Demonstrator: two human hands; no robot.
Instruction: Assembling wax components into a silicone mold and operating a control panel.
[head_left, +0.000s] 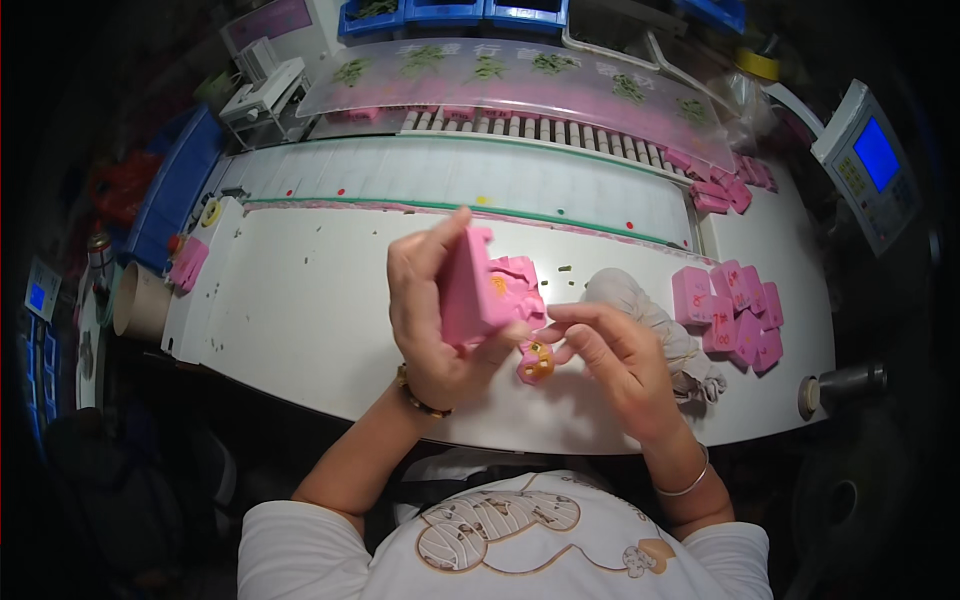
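My left hand (425, 315) is wrapped round a pink block-shaped mold (465, 295), tilted upright above the white table. Beside the block's inner side shows a wavy-edged pink mold part (516, 285) with a yellow stain; whether it is joined to the block I cannot tell. Just below it is a small pink-and-yellow piece (537, 362) with little openings. My right hand (620, 365) comes in from the right, its fingers bent into a pinch at that piece. What lies between those fingertips is too small to make out.
A crumpled pale cloth (630, 295) lies beyond my right hand, with several pink molds (745, 320) stacked farther right. Across the back runs a white conveyor belt (450, 180). A clear panel (520, 85) spans above a roller track (540, 130). Small dark green bits (565, 268) dot the table.
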